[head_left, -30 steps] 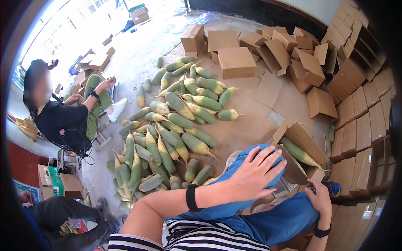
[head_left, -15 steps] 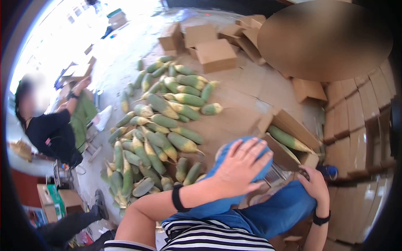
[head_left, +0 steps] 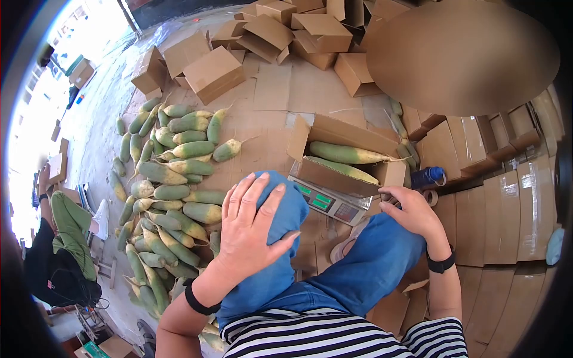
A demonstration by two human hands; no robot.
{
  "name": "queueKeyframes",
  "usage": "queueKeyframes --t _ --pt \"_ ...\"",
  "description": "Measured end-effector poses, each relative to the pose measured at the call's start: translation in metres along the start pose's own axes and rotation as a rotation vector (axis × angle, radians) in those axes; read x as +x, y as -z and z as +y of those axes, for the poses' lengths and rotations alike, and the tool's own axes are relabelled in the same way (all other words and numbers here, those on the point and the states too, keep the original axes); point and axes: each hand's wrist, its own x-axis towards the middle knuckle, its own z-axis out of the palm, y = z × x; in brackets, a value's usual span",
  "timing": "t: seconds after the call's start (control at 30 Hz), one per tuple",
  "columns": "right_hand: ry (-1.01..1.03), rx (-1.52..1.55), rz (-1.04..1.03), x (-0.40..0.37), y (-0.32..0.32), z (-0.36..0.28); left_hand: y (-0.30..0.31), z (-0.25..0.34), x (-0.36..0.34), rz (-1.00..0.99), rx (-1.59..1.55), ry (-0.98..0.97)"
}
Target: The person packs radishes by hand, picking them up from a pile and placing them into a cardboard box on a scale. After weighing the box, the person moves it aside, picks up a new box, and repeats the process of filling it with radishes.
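Cardboard sheeting (head_left: 262, 158) underlies heaped radishes (head_left: 191, 167); two boxed radishes (head_left: 343, 153) lie in an open box (head_left: 334, 180) on a scale (head_left: 322, 200). Handling seems at rest: left hand (head_left: 250, 227) spread, empty, on a knee (head_left: 289, 209); right hand (head_left: 412, 212) beside the box, grip unclear. Left-hand grasping would call for leaving the knee.

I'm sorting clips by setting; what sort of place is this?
Probably a produce packing area: what look like green radishes lie heaped, an open carton holding some appears to sit on a digital scale, and cardboard boxes are stacked nearby.
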Motion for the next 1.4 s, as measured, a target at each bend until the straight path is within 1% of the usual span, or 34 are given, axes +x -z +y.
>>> queueKeyframes --t 0.3,0.37,0.47,0.6,0.7,0.9,1.4 --pt "-0.012 0.041 0.019 -0.0034 0.0002 -0.0002 -0.0003 0.0015 -0.0007 -0.001 0.011 -0.013" --pt "0.015 -0.007 0.041 -0.0044 0.0004 0.0003 -0.0005 0.0015 0.0002 -0.003 0.011 -0.014" --pt "0.016 0.011 0.052 -0.0053 0.0009 0.0017 0.0001 0.0005 0.0014 -0.001 0.004 -0.016" --pt "-0.031 0.061 0.029 -0.0063 0.0013 0.0033 -0.0001 -0.0018 0.0014 0.009 0.008 -0.027" --pt "-0.007 0.067 0.072 -0.0076 0.0013 0.0030 -0.0003 -0.0033 -0.0009 0.010 0.014 -0.029" --pt "-0.015 0.063 0.095 -0.0093 0.0012 0.0032 0.0008 -0.0038 -0.0011 0.013 0.025 -0.020" --pt "-0.025 0.072 0.078 -0.0064 0.0011 0.0023 -0.0001 -0.0038 -0.0007 0.014 0.016 -0.015"
